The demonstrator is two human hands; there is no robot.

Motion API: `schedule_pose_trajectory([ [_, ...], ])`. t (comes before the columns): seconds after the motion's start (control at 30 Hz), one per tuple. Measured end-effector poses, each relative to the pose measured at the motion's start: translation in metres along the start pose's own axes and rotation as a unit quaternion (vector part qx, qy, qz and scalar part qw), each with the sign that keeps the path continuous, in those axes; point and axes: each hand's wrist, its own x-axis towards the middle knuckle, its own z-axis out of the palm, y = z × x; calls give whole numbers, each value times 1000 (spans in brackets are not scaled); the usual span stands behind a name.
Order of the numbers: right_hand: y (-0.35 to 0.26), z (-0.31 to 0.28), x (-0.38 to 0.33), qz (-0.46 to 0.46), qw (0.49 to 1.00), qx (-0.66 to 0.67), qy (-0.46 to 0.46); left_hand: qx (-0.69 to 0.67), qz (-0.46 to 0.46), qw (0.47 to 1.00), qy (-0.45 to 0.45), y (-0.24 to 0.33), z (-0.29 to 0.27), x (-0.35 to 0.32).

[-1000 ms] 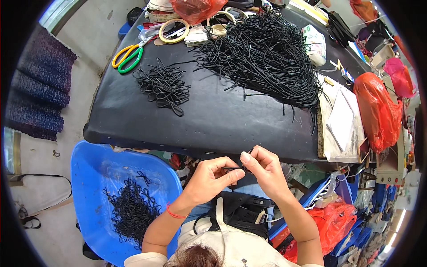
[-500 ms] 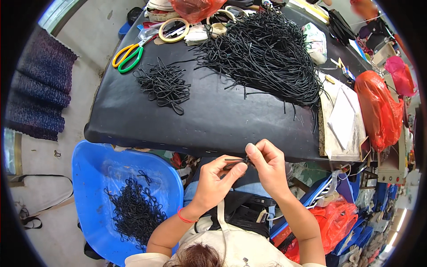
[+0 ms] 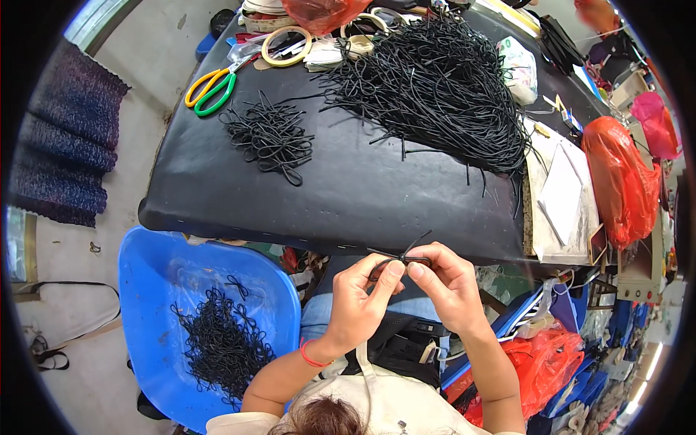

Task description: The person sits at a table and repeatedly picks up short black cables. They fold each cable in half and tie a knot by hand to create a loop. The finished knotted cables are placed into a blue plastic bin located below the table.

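A thin black cord [image 3: 401,257] is pinched between my two hands, just off the near edge of the black-covered table [image 3: 326,203]. My left hand [image 3: 366,290] grips it between thumb and fingers, and my right hand [image 3: 446,283] closes on its other side. Loops and a crossing show between the fingertips, with one loose end pointing up and away. Beyond my hands lies a large heap of black cords [image 3: 442,94]. To its left is a smaller pile of looped cords [image 3: 268,138].
A blue tub [image 3: 141,319] holding looped black cords [image 3: 221,344] stands at my left. Scissors [image 3: 214,88] with yellow and green handles and a roll of tape [image 3: 267,51] lie at the far left. A whitish board [image 3: 540,225] and a red plastic bag [image 3: 620,188] are at the right.
My right hand has turned and lowered beside the left. The cord's crossing and loops now show between the fingertips, with an end sticking up.
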Motion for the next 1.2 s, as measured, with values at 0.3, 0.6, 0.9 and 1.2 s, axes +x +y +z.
schedule_pose_trajectory([
  [0.3, -7, -10, -1, 102, 992, 73, 17, 34, 56, 997, -28, 2, -1, 4],
  [0.6, -5, -3, 8, 41, 997, 49, 43, 152, 79, 981, -94, 13, -6, 4],
  [0.9, -2, 2, 7, 51, 993, 76, 80, 185, 119, 975, -36, 13, 4, 1],
  [1.2, 0, -8, 11, 31, 994, 40, 93, 259, 231, 938, -18, 0, 3, -7],
])
